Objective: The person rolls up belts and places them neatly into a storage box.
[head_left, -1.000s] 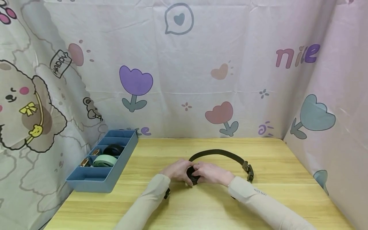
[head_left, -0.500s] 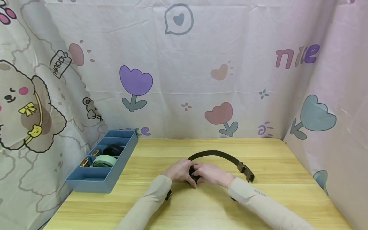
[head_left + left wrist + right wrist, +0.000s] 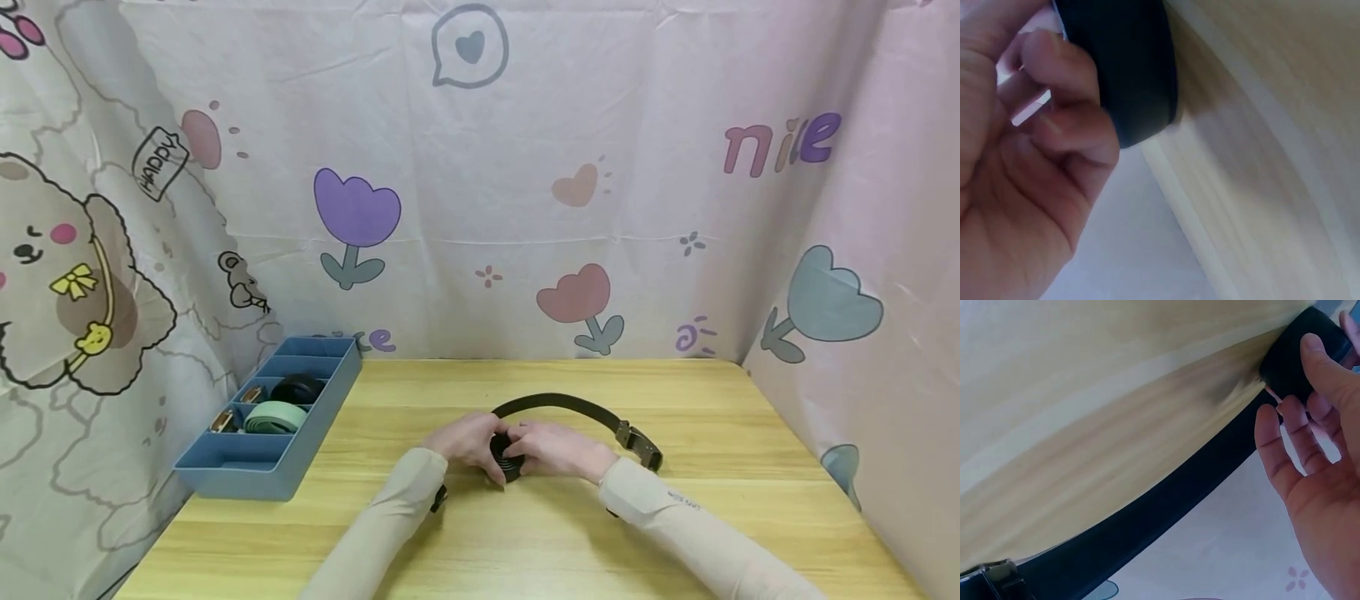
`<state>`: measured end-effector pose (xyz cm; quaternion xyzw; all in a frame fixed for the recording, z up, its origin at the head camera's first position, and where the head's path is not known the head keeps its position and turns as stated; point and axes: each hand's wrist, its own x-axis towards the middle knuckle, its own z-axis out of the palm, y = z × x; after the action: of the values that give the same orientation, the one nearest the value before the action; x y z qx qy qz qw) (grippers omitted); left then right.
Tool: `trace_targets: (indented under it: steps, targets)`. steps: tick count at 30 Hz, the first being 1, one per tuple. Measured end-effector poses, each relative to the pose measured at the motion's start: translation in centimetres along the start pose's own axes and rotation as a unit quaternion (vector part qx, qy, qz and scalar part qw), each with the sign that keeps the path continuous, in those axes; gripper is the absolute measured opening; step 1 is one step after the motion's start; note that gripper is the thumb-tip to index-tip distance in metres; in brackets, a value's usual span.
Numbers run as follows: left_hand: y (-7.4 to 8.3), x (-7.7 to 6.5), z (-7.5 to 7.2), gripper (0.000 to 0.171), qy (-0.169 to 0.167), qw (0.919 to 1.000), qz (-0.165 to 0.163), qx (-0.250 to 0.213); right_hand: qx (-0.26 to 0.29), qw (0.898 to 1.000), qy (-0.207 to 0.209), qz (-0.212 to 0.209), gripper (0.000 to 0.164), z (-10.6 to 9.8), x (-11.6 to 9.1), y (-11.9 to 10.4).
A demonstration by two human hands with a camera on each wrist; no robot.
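A black belt [image 3: 558, 401] is partly wound into a coil [image 3: 508, 461] near the middle of the table. From behind the coil its loose strap arcs to the right and ends in a dark metal buckle [image 3: 637, 445]. My left hand [image 3: 467, 443] holds the coil from the left with curled fingers [image 3: 1079, 125]. On the opposite side, my right hand [image 3: 561, 450] grips it, the thumb pressed to the coil's outer face [image 3: 1291, 356] in the right wrist view. The coil stands on its edge. Parts of it are hidden behind the fingers.
A blue divided tray [image 3: 288, 467] stands at the left. In its compartments lie a light green rolled belt [image 3: 273, 418], a black rolled belt [image 3: 297, 389] and gold-coloured buckles [image 3: 222, 422]. A patterned curtain [image 3: 480, 167] borders the wooden table [image 3: 540, 542].
The loose strap has been drawn a little to the left. Its buckle has swung from a bent, downward position to a straighter slant. Both hands stay at the coil, which has turned slightly.
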<state>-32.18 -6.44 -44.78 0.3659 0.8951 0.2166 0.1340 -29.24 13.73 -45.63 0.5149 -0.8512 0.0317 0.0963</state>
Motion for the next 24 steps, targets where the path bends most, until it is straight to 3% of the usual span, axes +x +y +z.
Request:
trace_targets:
  steps: [8, 12, 16, 19, 24]
  targets:
    - [0.12, 0.01, 0.61, 0.043, 0.054, 0.9981, 0.019, 0.023, 0.002, 1.0, 0.005, 0.02, 0.02, -0.1, 0.36, -0.73]
    - [0.11, -0.2, 0.29, 0.051, 0.036, 0.9975, 0.024, 0.056, 0.013, 1.0, 0.017, 0.011, 0.022, -0.04, 0.23, -0.27]
    - [0.17, -0.36, 0.01, 0.051, 0.019, 0.9982, 0.01, 0.055, 0.02, 1.0, 0.02, 0.008, 0.026, -0.04, -0.04, 0.06]
    - [0.27, -0.37, 0.17, 0.049, 0.027, 0.9986, 0.012, 0.044, 0.004, 1.0, 0.016, 0.007, 0.024, -0.07, -0.06, -0.08]
    - [0.63, -0.49, 0.61, 0.05, 0.056, 0.9959, 0.011, 0.071, -0.018, 1.0, 0.011, 0.003, 0.021, 0.16, 0.22, -0.63]
